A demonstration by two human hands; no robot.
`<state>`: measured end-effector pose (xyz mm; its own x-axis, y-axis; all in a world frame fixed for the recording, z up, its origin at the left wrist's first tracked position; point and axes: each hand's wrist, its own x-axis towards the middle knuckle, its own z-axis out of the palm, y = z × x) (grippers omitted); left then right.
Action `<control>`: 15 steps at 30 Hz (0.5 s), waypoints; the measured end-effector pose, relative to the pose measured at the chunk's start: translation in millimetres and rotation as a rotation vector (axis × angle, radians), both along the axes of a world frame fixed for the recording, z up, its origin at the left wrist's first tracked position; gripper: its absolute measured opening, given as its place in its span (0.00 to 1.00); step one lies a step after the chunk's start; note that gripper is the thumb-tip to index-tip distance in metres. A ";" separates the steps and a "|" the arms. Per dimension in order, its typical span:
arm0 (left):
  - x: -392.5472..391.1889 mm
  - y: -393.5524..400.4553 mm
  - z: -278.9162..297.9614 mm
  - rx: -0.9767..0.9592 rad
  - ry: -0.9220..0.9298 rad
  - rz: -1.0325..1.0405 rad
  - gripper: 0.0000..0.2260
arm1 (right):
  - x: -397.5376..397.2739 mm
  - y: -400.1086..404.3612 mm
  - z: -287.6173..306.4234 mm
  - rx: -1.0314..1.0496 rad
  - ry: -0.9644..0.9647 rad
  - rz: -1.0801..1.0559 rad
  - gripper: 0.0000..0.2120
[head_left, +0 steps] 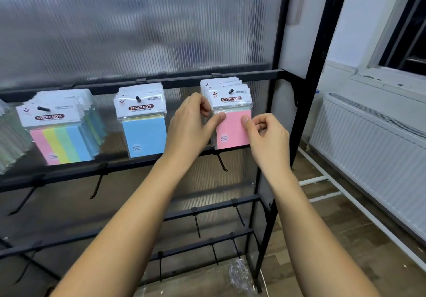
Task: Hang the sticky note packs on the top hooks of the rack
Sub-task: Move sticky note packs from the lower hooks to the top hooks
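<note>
Both hands steady a pink sticky note pack (232,127) on the rack's top hook (230,91) at two o'clock — left hand (189,126) pinching its left edge, right hand (265,135) thumb touching its face, fingers curled. Seating appears nearly done; next, letting go gently.

Your left hand (191,121) and right hand (265,133) both pinch the front pink pack (232,123) hanging on the rt top hook (231,91) of the rack (297,117). Blue pack (143,126) and multicolour pack (57,135) hang to the left.
</note>
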<state>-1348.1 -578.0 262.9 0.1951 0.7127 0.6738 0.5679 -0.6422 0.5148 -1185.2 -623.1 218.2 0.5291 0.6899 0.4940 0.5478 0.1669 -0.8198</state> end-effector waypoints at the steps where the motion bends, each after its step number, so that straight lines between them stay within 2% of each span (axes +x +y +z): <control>1: 0.8 0.9 -0.2 -0.006 -0.006 -0.004 0.12 | -1.2 2.6 -0.5 0.005 0.015 0.000 0.13; 15: 0.7 4.6 -15.1 -0.023 0.011 0.023 0.12 | 0.7 8.3 -6.0 -0.033 0.039 0.018 0.16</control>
